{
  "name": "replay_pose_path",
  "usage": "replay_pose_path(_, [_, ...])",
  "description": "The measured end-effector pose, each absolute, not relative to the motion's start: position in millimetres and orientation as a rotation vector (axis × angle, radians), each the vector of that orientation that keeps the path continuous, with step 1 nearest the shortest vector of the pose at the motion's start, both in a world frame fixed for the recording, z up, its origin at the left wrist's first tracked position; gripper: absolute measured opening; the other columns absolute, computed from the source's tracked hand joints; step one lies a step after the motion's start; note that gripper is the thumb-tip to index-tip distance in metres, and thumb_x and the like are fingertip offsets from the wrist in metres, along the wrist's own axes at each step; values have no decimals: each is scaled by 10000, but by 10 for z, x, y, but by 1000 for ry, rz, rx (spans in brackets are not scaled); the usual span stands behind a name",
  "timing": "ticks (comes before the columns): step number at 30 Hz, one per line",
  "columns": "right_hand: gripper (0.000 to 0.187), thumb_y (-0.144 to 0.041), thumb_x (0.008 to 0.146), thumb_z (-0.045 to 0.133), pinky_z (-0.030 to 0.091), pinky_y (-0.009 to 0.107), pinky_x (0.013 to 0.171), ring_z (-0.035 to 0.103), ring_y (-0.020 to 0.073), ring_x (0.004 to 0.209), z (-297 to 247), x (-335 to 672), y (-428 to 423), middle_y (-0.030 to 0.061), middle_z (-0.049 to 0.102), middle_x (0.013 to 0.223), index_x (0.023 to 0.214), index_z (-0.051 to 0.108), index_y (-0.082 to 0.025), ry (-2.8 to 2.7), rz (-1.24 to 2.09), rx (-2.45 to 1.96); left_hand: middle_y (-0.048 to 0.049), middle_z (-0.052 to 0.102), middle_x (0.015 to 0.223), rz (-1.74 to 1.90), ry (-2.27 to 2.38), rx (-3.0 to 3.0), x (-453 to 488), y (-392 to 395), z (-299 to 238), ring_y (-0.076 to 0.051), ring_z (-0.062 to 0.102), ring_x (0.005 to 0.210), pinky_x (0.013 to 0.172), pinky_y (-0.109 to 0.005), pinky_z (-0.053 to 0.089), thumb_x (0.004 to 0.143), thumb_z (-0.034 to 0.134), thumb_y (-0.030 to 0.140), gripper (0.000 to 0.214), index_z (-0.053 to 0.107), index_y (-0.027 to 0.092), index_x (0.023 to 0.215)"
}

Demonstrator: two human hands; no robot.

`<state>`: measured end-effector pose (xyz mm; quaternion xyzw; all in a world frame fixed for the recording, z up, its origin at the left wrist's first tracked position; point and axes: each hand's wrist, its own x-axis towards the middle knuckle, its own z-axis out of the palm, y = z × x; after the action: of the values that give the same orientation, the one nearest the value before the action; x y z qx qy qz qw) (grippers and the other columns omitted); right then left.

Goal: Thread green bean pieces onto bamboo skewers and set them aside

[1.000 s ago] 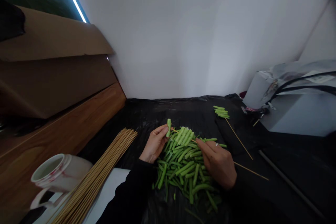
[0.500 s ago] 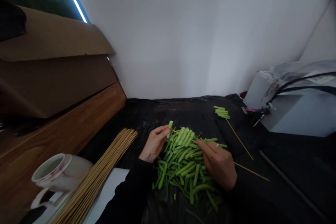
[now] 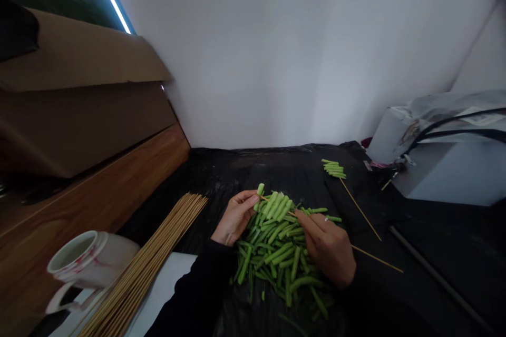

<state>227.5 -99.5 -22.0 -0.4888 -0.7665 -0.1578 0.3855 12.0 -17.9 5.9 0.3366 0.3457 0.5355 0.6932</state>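
Note:
My left hand (image 3: 236,216) pinches a short green bean piece (image 3: 260,191) at the tip of a thin wooden skewer (image 3: 377,259). Several bean pieces (image 3: 276,204) are threaded side by side on that skewer. My right hand (image 3: 328,245) is closed around the skewer's shaft, which sticks out to the right past the hand. Both hands hover over a pile of cut green beans (image 3: 279,255) on black plastic sheeting (image 3: 221,174).
A finished bean skewer (image 3: 340,176) lies farther back on the right. A bundle of bare skewers (image 3: 150,263) lies at left beside a white jug (image 3: 85,263). A white box with black straps (image 3: 443,152) stands at right, cardboard and a wooden board at left.
The bean piece in my left hand has moved down and right along the skewer, closing up against the threaded row. My right hand has barely shifted.

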Motion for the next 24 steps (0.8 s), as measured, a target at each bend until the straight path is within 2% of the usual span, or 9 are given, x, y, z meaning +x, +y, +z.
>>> replay_pose_path(13, [365,-89,900,405,451,254,680,593,142,725,-211,2266,-998,38,631,744,1181,633,-134,-1954,-421,-1218,-26,712,719,1147,771,763,172,-221,101,-138,654,690,702,-269,511,577,867,201,250,726,137,773])
replay_pose_path(19, [377,-83,893,395,447,252,677,603,143,748,-201,2256,-1004,44,650,778,1177,632,-155,-1958,-445,-1215,-36,718,806,1122,778,843,220,-242,60,-125,635,693,696,-260,489,562,874,220,226,724,136,709])
replay_pose_path(24, [357,-89,909,405,440,253,687,600,146,741,-195,2255,-1003,44,640,764,1177,636,-136,-1963,-429,-1208,-35,715,806,1127,841,913,214,-246,74,-124,625,683,662,-248,477,574,867,255,239,729,144,734])
